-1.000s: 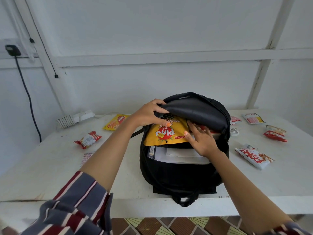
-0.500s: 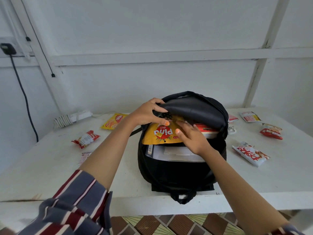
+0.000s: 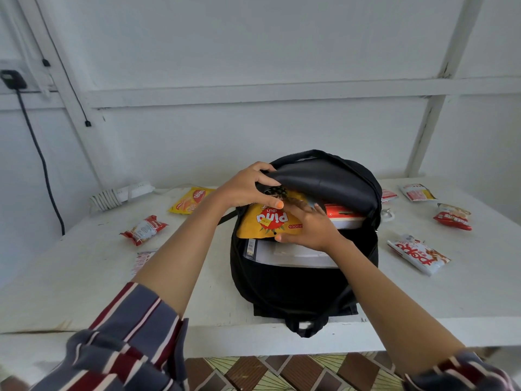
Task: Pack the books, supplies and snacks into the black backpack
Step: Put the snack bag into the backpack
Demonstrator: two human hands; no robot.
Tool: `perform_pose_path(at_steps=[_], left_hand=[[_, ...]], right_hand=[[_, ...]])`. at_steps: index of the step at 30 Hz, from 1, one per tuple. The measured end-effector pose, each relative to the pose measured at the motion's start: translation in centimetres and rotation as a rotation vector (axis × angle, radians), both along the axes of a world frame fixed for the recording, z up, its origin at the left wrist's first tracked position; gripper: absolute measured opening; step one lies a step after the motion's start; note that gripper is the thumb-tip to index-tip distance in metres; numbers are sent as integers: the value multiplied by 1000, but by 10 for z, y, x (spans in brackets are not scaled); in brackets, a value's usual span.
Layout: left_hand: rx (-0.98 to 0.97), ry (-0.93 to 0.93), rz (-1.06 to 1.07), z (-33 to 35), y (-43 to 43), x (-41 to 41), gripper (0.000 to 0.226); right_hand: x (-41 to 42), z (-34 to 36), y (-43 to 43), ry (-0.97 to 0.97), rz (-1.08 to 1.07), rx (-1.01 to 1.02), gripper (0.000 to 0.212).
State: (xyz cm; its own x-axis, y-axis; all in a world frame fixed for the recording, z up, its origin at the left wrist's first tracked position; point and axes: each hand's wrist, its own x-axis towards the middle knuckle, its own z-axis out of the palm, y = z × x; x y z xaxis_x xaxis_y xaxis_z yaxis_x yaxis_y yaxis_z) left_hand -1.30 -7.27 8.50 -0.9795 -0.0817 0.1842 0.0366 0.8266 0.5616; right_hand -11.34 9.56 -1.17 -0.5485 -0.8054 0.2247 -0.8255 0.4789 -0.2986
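left hand [image 3: 248,187] grips the flap of the black backpack [image 3: 296,283], right hand [image 3: 308,228] pinches the yellow snack bag [image 3: 266,221] at its 12 o'clock end.

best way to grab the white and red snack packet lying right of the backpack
Come from above and pinch the white and red packet across its narrow width near the middle. It lies flat on the table, long and slim, with bare table along both long edges, so a pinch can close there.
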Motion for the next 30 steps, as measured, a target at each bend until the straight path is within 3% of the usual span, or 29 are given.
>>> perform_pose_path(at_steps=[12,17,20,22,24,26,30], left_hand=[[-3,6,4,-6,-3,0,52],[-6,-69,-5,-6,-1,3,46],[1,-132,-29,-5,0,4,31],[52,-137,-22,-3,0,6,15],[180,-83,5,-2,0,9,19],[282,55,70,-1,2,11,26],[365,316,254,-7,11,9,21]], right_hand=[[10,-16,-34,72,-70,60,72],[13,-7,-24,14,-32,100,80],[23,12,-2,-67,53,-10,79],[34,32,21,-271,144,-69,67],[46,55,51,-524,248,-108,49],[57,81,80,-721,345,-277,37],[51,116,110,-692,283,-733,25]])
